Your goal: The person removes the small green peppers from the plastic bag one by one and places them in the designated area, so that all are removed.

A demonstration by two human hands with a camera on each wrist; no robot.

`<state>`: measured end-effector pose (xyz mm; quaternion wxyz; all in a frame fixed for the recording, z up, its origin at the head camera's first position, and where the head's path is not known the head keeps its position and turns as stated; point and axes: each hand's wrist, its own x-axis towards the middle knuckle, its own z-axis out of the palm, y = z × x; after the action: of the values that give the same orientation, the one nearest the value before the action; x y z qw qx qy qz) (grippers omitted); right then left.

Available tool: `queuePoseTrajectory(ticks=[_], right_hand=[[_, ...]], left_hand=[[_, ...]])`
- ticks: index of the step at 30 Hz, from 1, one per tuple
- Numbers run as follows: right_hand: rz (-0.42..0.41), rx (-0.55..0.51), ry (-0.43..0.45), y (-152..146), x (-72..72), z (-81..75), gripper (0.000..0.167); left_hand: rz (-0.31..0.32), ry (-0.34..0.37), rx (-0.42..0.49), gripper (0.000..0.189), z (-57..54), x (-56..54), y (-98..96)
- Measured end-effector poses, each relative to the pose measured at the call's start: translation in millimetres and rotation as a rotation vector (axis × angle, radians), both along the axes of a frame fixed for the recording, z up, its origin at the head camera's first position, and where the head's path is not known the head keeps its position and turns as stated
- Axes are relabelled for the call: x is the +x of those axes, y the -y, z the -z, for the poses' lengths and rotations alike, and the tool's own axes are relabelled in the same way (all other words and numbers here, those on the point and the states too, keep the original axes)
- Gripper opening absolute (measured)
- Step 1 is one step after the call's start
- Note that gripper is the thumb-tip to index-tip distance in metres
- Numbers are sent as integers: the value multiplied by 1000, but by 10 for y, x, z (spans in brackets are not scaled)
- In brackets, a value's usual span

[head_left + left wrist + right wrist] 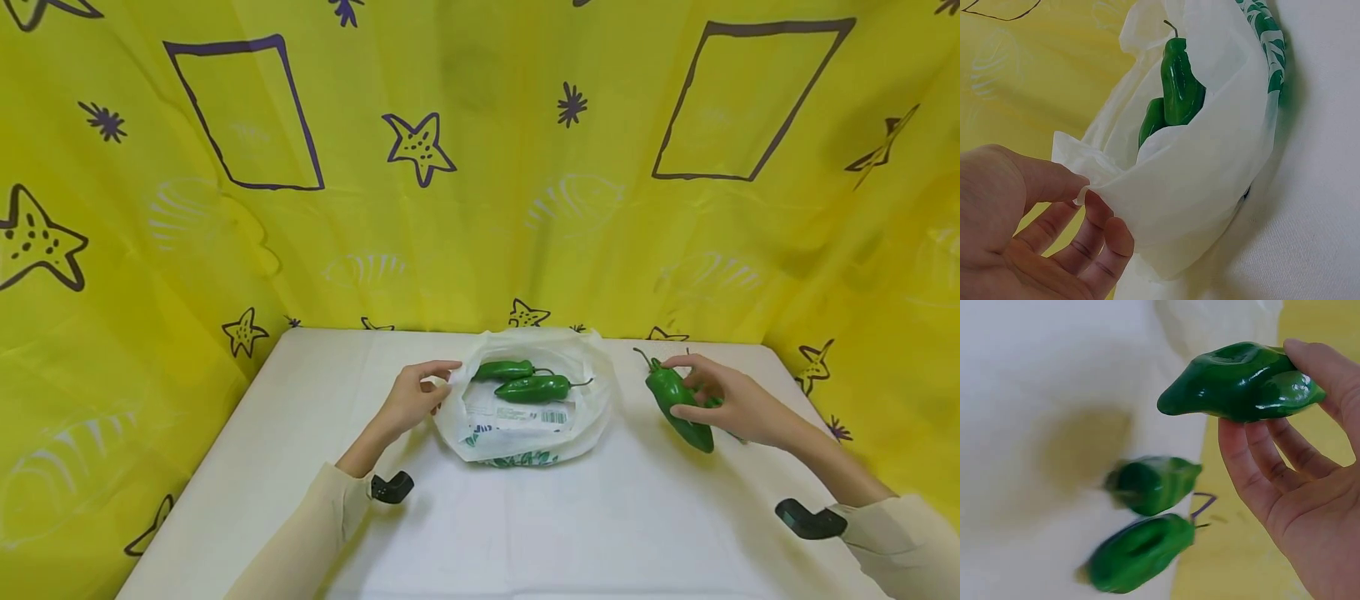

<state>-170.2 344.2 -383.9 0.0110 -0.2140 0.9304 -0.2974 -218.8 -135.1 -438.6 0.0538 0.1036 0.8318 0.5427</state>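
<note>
Backdrop, yellow cloth [480, 233]: printed with dark starfish and frames; hung behind and beside the table.

Table [570, 533], white-covered: the bag is set near its middle, probably so that it can be reached from either side.

Bag [592, 417], one, whitish thin plastic, green leaf print: laid with its mouth spread. A barcode [553, 417] is seen within.

Left hand [408, 400]: the bag's rim is pinched between thumb and fingers, presumably because such limp film would otherwise sag shut.

Right hand [738, 404]: a pepper is gripped across its body by thumb and fingertips, well apart from the bag; the smooth skin is perhaps held more surely there than by the stem.

Held pepper [663, 387]: raised above the table, tilted; dark green, glossy, dented, tapered to a blunt tip.

Bagged peppers, two: front [536, 388] and rear [510, 370], laid side by side, thin-stemmed.

Loose peppers, two [1154, 487] [1141, 553]: seen below the right hand, slightly blurred.
</note>
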Motion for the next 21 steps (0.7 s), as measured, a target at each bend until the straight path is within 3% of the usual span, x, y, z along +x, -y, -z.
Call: queuePoseTrajectory(ticks=[8,21], right_hand=[[58,-22,27,-179,200,182,62],[125,-88,153,-357,460,443,66]], left_hand=[[12,-12,1,42,-8,-2,6],[16,-15,19,42,1,3,24]])
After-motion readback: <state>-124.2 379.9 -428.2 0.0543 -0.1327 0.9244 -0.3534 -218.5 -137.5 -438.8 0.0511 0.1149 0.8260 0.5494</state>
